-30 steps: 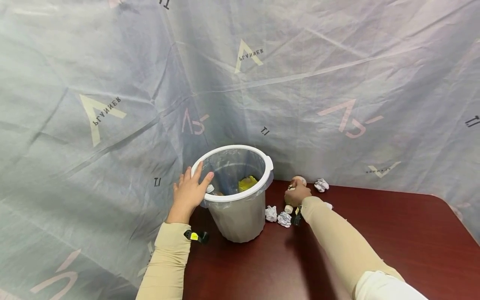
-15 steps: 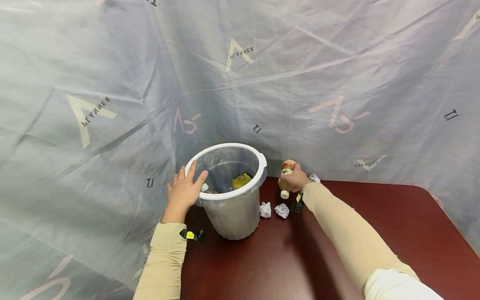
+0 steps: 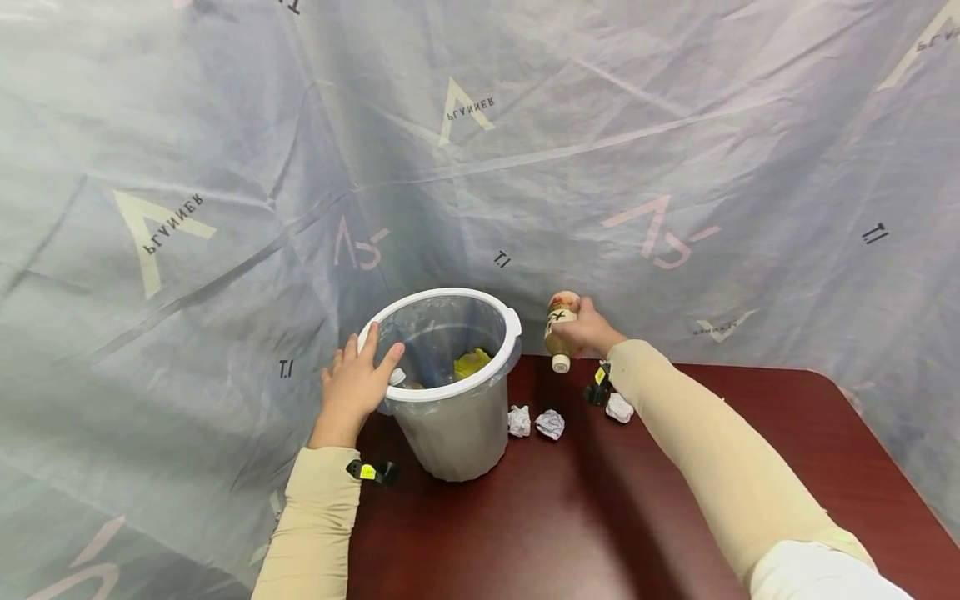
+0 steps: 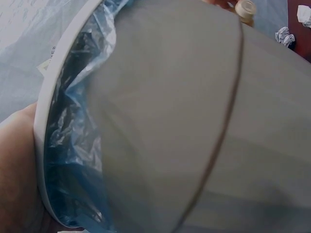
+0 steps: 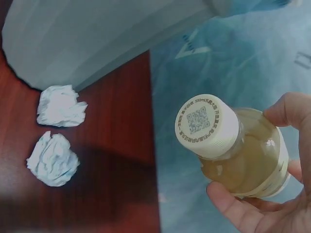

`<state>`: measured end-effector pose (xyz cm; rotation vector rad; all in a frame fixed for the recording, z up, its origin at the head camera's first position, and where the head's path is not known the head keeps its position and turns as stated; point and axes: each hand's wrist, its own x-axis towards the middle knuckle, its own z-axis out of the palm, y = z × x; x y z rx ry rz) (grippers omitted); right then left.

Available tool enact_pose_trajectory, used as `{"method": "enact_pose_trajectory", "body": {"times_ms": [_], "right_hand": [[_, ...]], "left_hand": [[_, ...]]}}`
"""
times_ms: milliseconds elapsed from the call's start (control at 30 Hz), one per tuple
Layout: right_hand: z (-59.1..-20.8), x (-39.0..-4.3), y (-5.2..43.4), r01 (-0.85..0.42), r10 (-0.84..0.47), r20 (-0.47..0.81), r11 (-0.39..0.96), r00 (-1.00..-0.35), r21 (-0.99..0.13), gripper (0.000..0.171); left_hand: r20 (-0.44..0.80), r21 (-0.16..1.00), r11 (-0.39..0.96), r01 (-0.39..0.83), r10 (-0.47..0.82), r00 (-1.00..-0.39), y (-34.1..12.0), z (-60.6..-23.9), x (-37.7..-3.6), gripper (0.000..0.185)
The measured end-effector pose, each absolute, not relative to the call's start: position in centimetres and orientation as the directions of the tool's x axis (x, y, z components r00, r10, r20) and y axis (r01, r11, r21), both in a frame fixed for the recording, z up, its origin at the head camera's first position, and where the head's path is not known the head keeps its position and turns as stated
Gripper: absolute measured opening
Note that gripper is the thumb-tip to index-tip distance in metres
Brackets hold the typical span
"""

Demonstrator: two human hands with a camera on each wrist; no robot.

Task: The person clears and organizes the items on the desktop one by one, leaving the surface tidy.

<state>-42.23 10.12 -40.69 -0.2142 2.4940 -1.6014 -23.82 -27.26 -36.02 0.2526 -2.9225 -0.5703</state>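
A grey trash can (image 3: 457, 437) with a white rim and a clear bluish liner stands on the table. My left hand (image 3: 351, 385) rests on its left rim, fingers spread and mostly straight. To the right of the can, my right hand (image 3: 596, 330) grips a drink bottle (image 3: 559, 332) in the air, tilted with its cap downward. In the right wrist view the bottle's cream cap (image 5: 208, 127) bears a printed code, and yellowish liquid shows inside. A yellow wrapper-like item (image 3: 471, 364) and a white-capped bottle (image 3: 397, 377) lie in the can.
Crumpled paper balls (image 3: 551, 424) lie on the dark red table (image 3: 465, 542) right of the can, another paper ball (image 3: 619, 407) under the right forearm. A grey printed sheet (image 3: 585, 200) hangs behind and to the left.
My right hand has lifted the bottle off the table and moved it up and toward the can. My left hand stays on the rim. The head view has shifted slightly right.
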Motion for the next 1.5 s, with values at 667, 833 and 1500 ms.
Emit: {"method": "enact_pose_trajectory", "body": {"times_ms": [667, 833, 1500], "right_hand": [[-29.7, -40.6, 7.8, -0.124, -0.327, -0.034, 0.449, -0.945, -0.885, 0.060], [-28.1, -40.3, 6.8, -0.119, -0.360, -0.043, 0.414, -0.932, -0.903, 0.058], [-26.2, -36.3, -0.6, -0.191, -0.547, -0.080, 0.420, -0.834, -0.887, 0.053]], "left_hand": [[0.106, 0.383, 0.913, -0.142, -0.197, -0.975, -26.9, -35.5, -23.5, 0.094], [0.103, 0.382, 0.914, -0.139, -0.191, -0.976, -26.9, -35.4, -23.5, 0.095], [0.092, 0.380, 0.915, -0.138, -0.186, -0.978, -27.0, -35.6, -23.4, 0.094]]}}
